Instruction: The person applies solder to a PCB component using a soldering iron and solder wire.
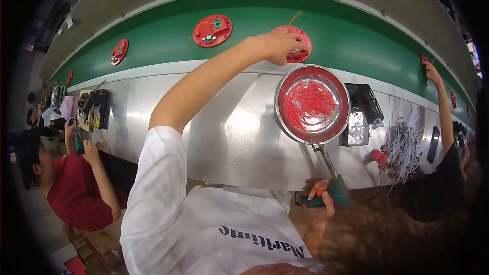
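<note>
The belt along the far edge is green, with red discs on it, one carrying a small green board. The surface is bare silver steel. The silver-rimmed bowl holds red wires. The tool at the near edge has a dark green handle. The sleeve is white; a neighbour's shirt is red.

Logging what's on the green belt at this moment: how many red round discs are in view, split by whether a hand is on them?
Red disc under the person's left hand: 1
Red disc a co-worker's hand touches: 1
Red discs untouched: 4
Total: 6
</note>
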`<state>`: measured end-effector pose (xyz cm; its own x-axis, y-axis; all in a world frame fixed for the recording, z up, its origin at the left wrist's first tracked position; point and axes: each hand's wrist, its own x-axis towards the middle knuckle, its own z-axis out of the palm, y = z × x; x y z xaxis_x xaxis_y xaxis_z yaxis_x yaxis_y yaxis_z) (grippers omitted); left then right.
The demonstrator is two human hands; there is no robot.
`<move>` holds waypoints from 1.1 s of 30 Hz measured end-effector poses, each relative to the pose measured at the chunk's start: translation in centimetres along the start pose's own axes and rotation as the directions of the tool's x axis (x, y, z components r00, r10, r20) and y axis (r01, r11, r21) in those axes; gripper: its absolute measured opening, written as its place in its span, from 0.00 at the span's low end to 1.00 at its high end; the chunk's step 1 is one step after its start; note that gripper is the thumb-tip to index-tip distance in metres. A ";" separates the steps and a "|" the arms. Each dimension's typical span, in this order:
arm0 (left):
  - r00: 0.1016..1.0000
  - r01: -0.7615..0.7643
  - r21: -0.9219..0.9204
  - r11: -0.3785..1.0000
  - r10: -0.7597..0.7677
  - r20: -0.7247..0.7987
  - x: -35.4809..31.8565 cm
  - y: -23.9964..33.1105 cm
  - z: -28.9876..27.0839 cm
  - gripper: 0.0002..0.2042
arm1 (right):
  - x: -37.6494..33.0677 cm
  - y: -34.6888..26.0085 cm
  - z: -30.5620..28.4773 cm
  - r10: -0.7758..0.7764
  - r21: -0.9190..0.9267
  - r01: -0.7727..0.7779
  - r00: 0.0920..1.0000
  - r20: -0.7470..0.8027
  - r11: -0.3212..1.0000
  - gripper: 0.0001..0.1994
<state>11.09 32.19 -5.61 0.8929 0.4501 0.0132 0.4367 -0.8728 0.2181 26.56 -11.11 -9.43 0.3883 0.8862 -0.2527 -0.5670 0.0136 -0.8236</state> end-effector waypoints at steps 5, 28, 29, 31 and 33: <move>0.999 -0.003 0.175 0.984 -0.004 0.040 0.4 0.5 -1.4 0.29 | 0.0 -0.3 1.0 0.009 0.007 -0.009 1.000 -0.010 1.000 0.13; 0.961 0.277 0.005 0.961 -0.277 0.010 -14.7 15.2 -3.4 0.19 | 0.3 -0.7 1.3 0.013 0.160 -0.002 0.998 -0.067 0.987 0.11; 0.974 0.088 -0.051 0.995 -0.096 -0.204 -13.6 15.0 -3.0 0.15 | 0.3 -0.7 1.4 0.019 0.163 -0.008 0.998 -0.062 0.987 0.12; 0.966 0.059 -0.079 0.995 -0.077 -0.246 -10.7 14.9 -1.5 0.12 | 0.4 -0.6 1.4 0.015 0.166 -0.006 0.998 -0.055 0.986 0.12; 0.955 0.028 -0.104 0.994 -0.057 -0.291 -8.0 14.0 0.3 0.08 | 0.6 -0.5 1.6 0.007 0.167 0.001 0.999 -0.047 0.986 0.12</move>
<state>10.08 16.29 -2.97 0.7959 0.5347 0.2839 0.4478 -0.8356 0.3184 25.98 -9.84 -8.35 0.4180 0.8634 -0.2825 -0.6803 0.0914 -0.7272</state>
